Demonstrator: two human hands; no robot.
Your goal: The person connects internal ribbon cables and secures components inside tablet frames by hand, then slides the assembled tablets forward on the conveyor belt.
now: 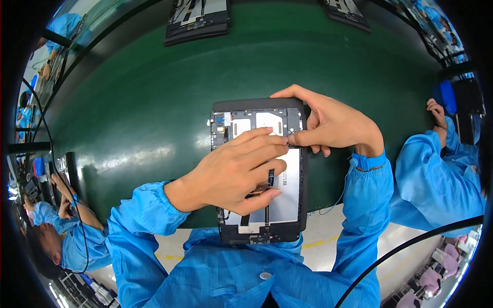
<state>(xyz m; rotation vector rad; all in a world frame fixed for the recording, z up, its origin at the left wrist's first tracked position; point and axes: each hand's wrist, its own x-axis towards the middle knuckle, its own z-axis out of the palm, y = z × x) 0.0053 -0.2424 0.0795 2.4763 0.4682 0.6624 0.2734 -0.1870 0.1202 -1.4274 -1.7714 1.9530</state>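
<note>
An opened tablet (287,200) with a black frame, silver inner plate and exposed circuit parts rests upright before me, its lower end over the table's near edge. My right hand (334,120) grips its upper right side, the thumb pressing on the inner face and the other fingers around the outer edge. Across the middle of the tablet lies my left hand (239,167), fingers stretched out and thumb apart, fingertips near the right thumb. Beneath that palm, dark ribbon cables (266,213) are partly hidden.
On the green table (128,108), two more opened tablets lie at the far side, one left of centre (197,23) and one right (349,13). Co-workers in blue sit at left (77,231) and right (431,179). A black cable (411,246) crosses the lower right.
</note>
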